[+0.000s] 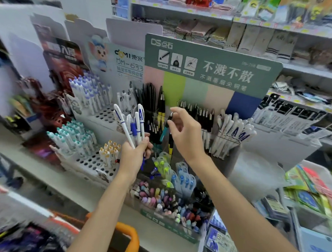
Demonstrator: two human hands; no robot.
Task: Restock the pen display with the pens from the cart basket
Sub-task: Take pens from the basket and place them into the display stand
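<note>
Teal pen [164, 133] pinched between right hand [186, 133] fingertips.

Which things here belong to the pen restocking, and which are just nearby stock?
In the job:
left hand gripping white-and-blue pens
right hand pinching a teal-bodied pen
green pen display
orange cart handle

Just nearby:
purple-capped pens
teal-capped pens
folded socks
coloured packets
</note>
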